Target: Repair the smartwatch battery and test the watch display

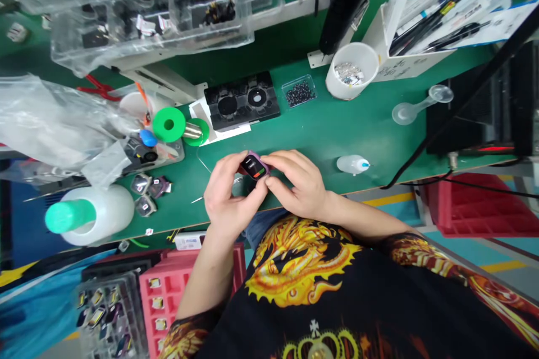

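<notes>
Between my two hands is a small purple smartwatch body (254,166) with a lit dark screen that shows a red-orange patch. My left hand (229,193) grips its left and lower edge between thumb and fingers. On the opposite edge, the thumb and fingertips of my right hand (297,182) pinch it. The watch is held above the near edge of the green bench (311,134), screen tilted up toward me. Its underside is hidden. Beneath my left hand, a thin metal-tipped tool (197,199) lies partly covered.
Ahead are a black fixture (242,102), a tray of screws (298,91) and a white cup (352,72). Solder wire (193,131) stands left, near a white bottle (103,213) and several watch bodies (145,205). To the right lies a small dropper bottle (351,164). A black cable (438,129) hangs there.
</notes>
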Demonstrator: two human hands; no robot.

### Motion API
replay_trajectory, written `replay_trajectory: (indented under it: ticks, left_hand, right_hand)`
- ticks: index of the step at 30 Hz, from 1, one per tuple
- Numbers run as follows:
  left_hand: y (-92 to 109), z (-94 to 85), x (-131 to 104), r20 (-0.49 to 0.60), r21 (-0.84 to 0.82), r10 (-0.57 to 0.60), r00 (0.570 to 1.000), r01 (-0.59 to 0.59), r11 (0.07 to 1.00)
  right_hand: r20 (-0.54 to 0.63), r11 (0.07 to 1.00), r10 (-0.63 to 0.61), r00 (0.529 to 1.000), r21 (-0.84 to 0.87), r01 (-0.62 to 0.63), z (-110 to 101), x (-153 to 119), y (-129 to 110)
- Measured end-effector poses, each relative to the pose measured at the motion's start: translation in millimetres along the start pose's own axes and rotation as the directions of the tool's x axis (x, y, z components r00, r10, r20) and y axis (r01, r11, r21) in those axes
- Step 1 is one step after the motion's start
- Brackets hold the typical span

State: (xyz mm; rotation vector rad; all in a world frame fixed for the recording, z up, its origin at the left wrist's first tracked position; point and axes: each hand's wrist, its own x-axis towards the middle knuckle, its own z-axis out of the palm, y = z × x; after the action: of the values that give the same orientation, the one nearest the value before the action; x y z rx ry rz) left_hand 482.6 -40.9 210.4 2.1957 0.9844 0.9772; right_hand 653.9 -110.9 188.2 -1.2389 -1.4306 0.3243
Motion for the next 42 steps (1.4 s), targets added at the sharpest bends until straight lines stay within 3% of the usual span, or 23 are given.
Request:
replay_trajectory:
  ticks: [25,27,29,31,34,35,37,42]
  left_hand:
    - [6,1.9,8,0.035,0.103,0.084,0.996,-0.087,0.991]
    - [6,2.7,6,0.03,0.092,0.059,0.998,-0.062,0.994]
    - [7,3.4,5,0.025,-0.002,-0.056,0.998,0.056,0.998]
    - [9,3.1,6,0.08,-0.253,-0.253,0.964,0.266,0.93]
    - [9,0.4,10,0.344,-0.597,-0.456,0.821,0.566,0.568]
    - [9,-1.0,11,0.426,-0.631,-0.475,0.77,0.629,0.454]
    - [7,-3.9,14,0.531,-0.629,-0.498,0.686,0.712,0.311]
    - [6,-9.8,14,0.602,-0.613,-0.539,0.59,0.773,0.161]
  right_hand:
    - [-0.027,0.996,0.088,0.996,0.024,-0.087,-8,0,-3]
    - [-0.021,0.994,0.104,0.994,0.018,-0.104,-9,0,-2]
    - [-0.02,0.994,0.104,0.994,0.03,-0.104,-9,-1,-2]
    - [-0.018,0.995,0.079,0.997,0.069,-0.077,-8,-2,-2]
    - [-0.043,0.995,0.03,0.999,0.095,-0.026,-7,-2,-1]
    - [-0.062,0.997,0.023,0.998,0.08,-0.018,-7,-2,-1]
    - [-0.095,0.999,0.021,0.995,0.044,-0.017,-6,-2,-1]
    - [-0.102,0.999,0.015,0.995,0.04,-0.011,-7,-3,1]
